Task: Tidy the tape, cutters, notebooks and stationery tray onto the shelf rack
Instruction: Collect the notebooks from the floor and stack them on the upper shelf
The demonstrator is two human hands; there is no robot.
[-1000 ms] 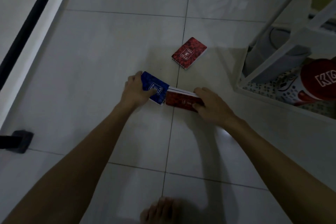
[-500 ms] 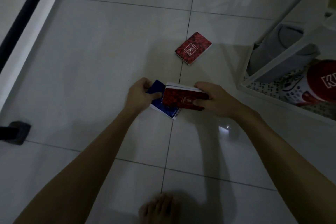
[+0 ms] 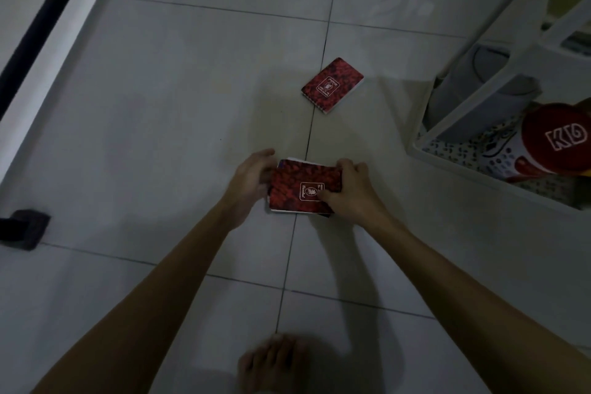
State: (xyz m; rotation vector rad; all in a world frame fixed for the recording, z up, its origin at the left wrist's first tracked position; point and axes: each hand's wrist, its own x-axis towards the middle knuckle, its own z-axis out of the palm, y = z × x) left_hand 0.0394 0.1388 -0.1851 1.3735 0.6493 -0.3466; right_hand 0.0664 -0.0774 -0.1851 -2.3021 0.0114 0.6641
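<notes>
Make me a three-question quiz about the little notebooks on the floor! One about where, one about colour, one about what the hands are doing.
1. Where is the loose notebook?
A. On the floor beyond the hands
B. On the shelf rack
C. Under the foot

2. What colour is the top notebook of the stack?
A. Green
B. Red
C. Yellow

3. What are the hands doing?
A. Resting flat on the floor
B. Pointing at the wall
C. Holding the stack from both sides

Answers: 1 A, it lies alone on the tiles. 2 B, its cover is red. 3 C, the left hand and right hand grip its two ends.
</notes>
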